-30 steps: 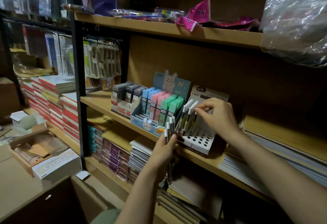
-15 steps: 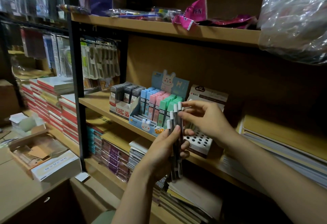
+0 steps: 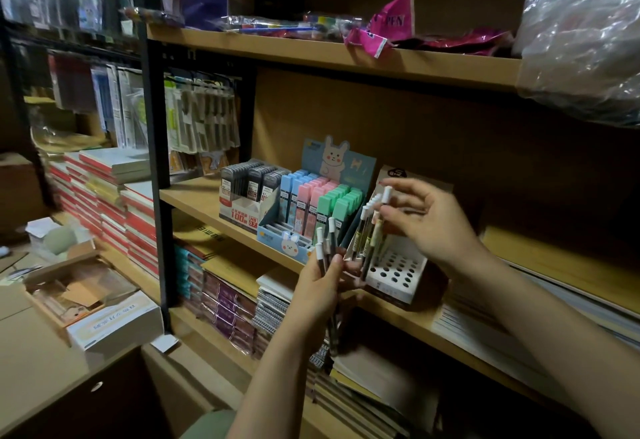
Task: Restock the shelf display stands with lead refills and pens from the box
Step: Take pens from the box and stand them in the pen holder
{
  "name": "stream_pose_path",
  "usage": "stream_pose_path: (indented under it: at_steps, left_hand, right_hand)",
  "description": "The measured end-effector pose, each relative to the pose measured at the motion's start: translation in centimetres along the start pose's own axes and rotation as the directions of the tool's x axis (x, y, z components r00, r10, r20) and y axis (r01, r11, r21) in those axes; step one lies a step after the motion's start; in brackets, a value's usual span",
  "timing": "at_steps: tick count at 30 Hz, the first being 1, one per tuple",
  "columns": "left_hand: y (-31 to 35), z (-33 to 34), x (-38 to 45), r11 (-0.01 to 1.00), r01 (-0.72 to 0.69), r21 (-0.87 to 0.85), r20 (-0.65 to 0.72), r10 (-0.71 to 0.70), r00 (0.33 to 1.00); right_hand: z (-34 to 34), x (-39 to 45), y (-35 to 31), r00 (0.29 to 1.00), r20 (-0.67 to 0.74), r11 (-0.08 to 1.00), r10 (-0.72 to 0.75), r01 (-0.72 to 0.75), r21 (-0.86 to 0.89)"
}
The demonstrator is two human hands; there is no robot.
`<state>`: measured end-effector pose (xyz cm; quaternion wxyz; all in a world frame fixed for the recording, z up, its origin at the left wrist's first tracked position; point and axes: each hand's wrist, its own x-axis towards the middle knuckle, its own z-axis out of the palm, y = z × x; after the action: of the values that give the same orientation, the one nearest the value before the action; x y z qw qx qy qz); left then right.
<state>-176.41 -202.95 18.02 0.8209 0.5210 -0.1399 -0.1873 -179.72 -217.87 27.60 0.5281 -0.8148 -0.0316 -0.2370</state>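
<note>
My left hand point(image 3: 317, 291) grips a bundle of slim white-capped pens point(image 3: 327, 251) at the wooden shelf's front edge point(image 3: 388, 310). My right hand point(image 3: 427, 220) pinches one pen point(image 3: 381, 216) by its cap, above the white perforated pen stand point(image 3: 398, 270); its rear holes are filled, its front holes bare. Pastel lead refill cases point(image 3: 311, 203) crowd just left, glossy and boxy. An open cardboard box point(image 3: 86, 296) sits on the surface point(image 3: 31, 362), well apart.
</note>
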Motion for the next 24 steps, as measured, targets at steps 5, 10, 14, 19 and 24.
stream_pose_path:
  at_steps: [5, 10, 14, 19, 24]
  left_hand:
    - [-0.7, -0.7, 0.6, 0.99, 0.036, 0.135, -0.128, -0.019, 0.992]
    - [-0.7, -0.4, 0.5, 0.993, 0.097, 0.073, -0.08, -0.092, 0.993]
    - [-0.4, -0.5, 0.4, 0.991, 0.135, -0.004, -0.046, -0.135, 0.99]
    - [-0.5, -0.6, 0.3, 0.992, 0.122, 0.019, -0.019, -0.121, 0.992]
    - [-0.4, -0.4, 0.0, 0.993, 0.107, -0.055, 0.025, -0.106, 0.994]
  right_hand:
    - [-0.8, 0.0, 1.1, 0.979, -0.101, 0.96, -0.175, 0.147, -0.237]
    - [0.0, 0.0, 3.5, 0.962, -0.166, 0.935, -0.214, 0.153, -0.32]
    - [-0.1, -0.1, 4.2, 0.962, -0.173, 0.932, -0.211, 0.144, -0.334]
    - [-0.1, -0.1, 4.2, 0.949, -0.168, 0.887, -0.265, 0.172, -0.428]
    - [0.5, 0.0, 4.4, 0.94, -0.123, 0.794, -0.318, 0.194, -0.576]
